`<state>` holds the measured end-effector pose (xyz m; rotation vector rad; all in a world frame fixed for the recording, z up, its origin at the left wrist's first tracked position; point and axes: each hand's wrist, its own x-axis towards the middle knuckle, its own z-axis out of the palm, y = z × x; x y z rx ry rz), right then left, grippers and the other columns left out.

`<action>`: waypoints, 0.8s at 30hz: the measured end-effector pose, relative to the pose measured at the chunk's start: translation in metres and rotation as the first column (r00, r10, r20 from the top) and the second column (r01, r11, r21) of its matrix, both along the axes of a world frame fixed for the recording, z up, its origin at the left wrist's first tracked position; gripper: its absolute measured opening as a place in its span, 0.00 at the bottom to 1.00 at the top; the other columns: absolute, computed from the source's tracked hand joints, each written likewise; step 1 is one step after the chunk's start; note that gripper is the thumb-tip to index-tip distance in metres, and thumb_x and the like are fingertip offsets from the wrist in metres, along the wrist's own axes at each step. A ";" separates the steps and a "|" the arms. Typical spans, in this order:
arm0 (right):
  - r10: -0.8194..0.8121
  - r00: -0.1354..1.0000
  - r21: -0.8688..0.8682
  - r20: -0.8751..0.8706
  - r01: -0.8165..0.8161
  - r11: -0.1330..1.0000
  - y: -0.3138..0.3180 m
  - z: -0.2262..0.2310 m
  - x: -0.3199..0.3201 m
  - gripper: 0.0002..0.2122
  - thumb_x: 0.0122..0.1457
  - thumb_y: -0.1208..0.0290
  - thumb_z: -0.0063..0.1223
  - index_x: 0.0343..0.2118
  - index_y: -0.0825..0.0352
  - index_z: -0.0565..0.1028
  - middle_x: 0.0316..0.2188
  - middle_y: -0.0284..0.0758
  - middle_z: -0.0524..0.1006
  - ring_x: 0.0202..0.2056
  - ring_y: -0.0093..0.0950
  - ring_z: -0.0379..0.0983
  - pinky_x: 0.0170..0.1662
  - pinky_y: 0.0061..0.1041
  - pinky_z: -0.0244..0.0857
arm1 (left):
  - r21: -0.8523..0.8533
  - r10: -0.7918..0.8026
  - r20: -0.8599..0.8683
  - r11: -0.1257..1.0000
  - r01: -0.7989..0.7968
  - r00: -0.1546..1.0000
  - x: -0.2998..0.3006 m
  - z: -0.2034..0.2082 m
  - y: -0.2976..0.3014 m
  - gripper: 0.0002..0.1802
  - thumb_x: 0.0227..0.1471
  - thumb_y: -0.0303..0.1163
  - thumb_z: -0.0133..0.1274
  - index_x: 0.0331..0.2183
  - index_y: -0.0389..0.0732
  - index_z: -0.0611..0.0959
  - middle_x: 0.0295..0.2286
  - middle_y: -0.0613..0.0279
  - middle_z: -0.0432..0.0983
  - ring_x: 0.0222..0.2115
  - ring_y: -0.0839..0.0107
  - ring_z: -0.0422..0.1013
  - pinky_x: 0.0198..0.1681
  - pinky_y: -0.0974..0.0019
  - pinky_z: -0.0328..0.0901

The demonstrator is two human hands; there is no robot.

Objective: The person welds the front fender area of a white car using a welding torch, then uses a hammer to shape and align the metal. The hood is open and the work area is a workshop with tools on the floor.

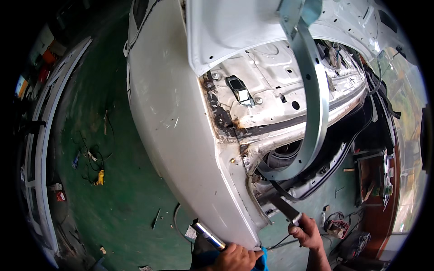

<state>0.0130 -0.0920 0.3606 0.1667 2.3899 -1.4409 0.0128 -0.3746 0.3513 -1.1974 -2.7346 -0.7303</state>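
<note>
My left hand (237, 258), at the bottom centre, is closed round a shiny cylindrical metal tool (209, 235) with a dark end pointing up and left. This tool is beside the lower edge of a white car fender (181, 135); whether they touch I cannot tell. To the right, my right hand (308, 232) grips a flat metal bar (285, 209), the thumb along its near end. The bar's far end reaches toward the corner of the car's opening, by a curved panel edge (258, 203); contact there is unclear.
A curved metal hinge arm (316, 113) hangs over the opening, under the raised white lid (244, 27). Rust and dark sealant (221, 115) line the seam. Cables and a yellow connector (100, 177) lie on the green floor; a tool cart (373, 178) stands at right.
</note>
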 end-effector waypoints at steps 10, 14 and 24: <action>-0.025 0.964 -0.213 0.263 0.083 0.973 -0.015 -0.071 -0.076 0.19 0.64 0.67 0.55 0.54 0.72 0.71 0.27 0.28 0.71 0.26 0.17 0.64 0.29 0.21 0.61 | 0.001 0.063 -0.031 0.998 -0.063 0.998 0.000 -0.002 0.005 0.23 0.58 0.44 0.57 0.18 0.40 0.78 0.17 0.60 0.70 0.22 0.63 0.70 0.32 0.60 0.66; 0.141 0.954 -0.388 0.264 -0.029 0.921 -0.034 -0.071 -0.104 0.22 0.63 0.67 0.56 0.56 0.73 0.69 0.31 0.29 0.72 0.29 0.16 0.63 0.31 0.19 0.61 | -0.013 0.074 -0.061 0.997 -0.075 0.995 -0.002 0.005 0.003 0.23 0.56 0.44 0.59 0.15 0.43 0.74 0.15 0.62 0.67 0.20 0.65 0.67 0.29 0.63 0.64; 0.113 0.971 -0.530 0.213 0.017 0.848 -0.046 -0.069 -0.104 0.25 0.63 0.70 0.58 0.60 0.74 0.66 0.32 0.28 0.72 0.29 0.15 0.64 0.31 0.17 0.61 | 0.024 0.091 -0.096 0.996 -0.089 0.991 -0.004 0.005 0.010 0.24 0.53 0.43 0.63 0.14 0.44 0.73 0.14 0.64 0.64 0.18 0.67 0.65 0.26 0.63 0.63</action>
